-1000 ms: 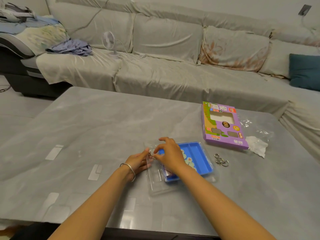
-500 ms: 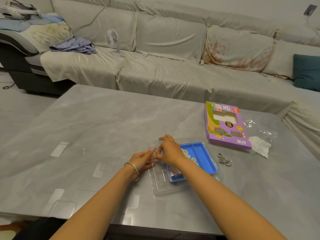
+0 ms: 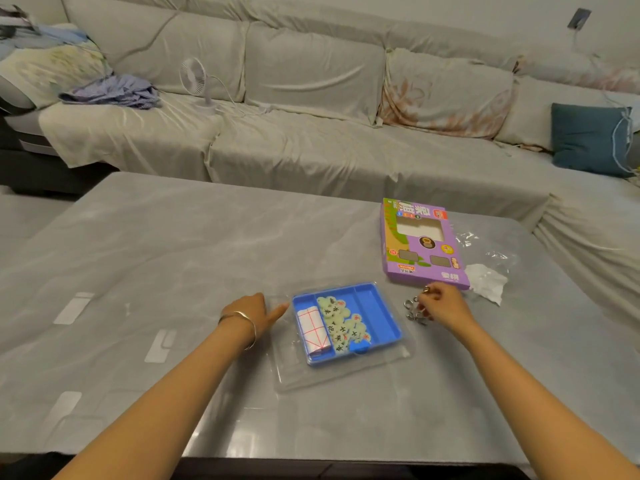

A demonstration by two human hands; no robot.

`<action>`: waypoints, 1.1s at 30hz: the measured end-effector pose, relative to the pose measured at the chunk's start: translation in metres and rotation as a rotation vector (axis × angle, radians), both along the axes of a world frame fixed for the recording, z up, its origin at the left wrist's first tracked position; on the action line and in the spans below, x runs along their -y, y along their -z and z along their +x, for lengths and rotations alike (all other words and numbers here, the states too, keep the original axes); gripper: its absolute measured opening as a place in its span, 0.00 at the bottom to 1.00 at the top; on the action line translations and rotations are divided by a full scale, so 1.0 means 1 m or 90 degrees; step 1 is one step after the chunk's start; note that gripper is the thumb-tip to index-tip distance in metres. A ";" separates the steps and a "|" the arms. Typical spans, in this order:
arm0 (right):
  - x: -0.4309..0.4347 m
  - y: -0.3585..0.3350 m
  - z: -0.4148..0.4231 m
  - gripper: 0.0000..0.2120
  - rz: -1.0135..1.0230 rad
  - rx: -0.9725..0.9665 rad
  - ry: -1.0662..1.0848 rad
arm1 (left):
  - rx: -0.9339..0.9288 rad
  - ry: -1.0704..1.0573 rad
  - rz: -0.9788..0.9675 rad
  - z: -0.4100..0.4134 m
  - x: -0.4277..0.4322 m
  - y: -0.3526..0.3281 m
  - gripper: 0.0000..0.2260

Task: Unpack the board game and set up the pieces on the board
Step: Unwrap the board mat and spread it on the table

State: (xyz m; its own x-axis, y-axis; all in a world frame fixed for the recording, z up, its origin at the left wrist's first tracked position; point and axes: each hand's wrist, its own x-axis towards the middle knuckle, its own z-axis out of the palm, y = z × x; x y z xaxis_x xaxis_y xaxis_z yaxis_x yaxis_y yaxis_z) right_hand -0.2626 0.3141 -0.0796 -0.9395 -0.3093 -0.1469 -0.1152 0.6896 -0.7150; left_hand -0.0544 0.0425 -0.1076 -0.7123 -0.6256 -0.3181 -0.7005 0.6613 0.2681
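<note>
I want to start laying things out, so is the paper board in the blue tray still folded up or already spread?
Folded. The paper board lies as a compact bundle in the left compartment of the blue tray, red grid lines showing, beside the pieces.

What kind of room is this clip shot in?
Most likely a home living room: a long covered sofa behind a low grey table, with a small fan and loose clothes on the cushions.

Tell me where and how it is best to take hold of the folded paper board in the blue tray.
Probably pinch the folded paper board by its far short end, coming from above. It lies flat in the left compartment of the blue tray, tight between the tray wall and a divider, so its long sides are hard to reach. The left hand is the closer one.
</note>
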 end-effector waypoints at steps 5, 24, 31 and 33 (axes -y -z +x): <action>-0.020 0.031 -0.025 0.10 0.158 0.039 -0.048 | -0.022 -0.011 -0.158 -0.015 -0.009 -0.001 0.36; 0.018 0.033 0.058 0.45 0.242 -0.098 -0.406 | -0.088 0.215 -0.090 -0.021 -0.044 0.025 0.48; 0.040 0.000 0.051 0.42 0.399 -0.168 -0.599 | -0.122 0.209 -0.057 -0.004 -0.057 0.021 0.60; 0.050 -0.007 0.053 0.43 0.473 -0.196 -0.640 | -0.113 0.220 -0.054 0.002 -0.063 0.022 0.63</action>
State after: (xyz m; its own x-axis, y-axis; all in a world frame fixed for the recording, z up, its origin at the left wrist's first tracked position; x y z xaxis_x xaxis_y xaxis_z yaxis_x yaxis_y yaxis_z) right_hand -0.2100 0.2640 -0.0726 -0.3686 -0.8355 -0.4074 -0.9045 0.4234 -0.0499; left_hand -0.0527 0.1056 -0.1292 -0.9248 -0.3580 -0.1290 -0.3805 0.8749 0.2996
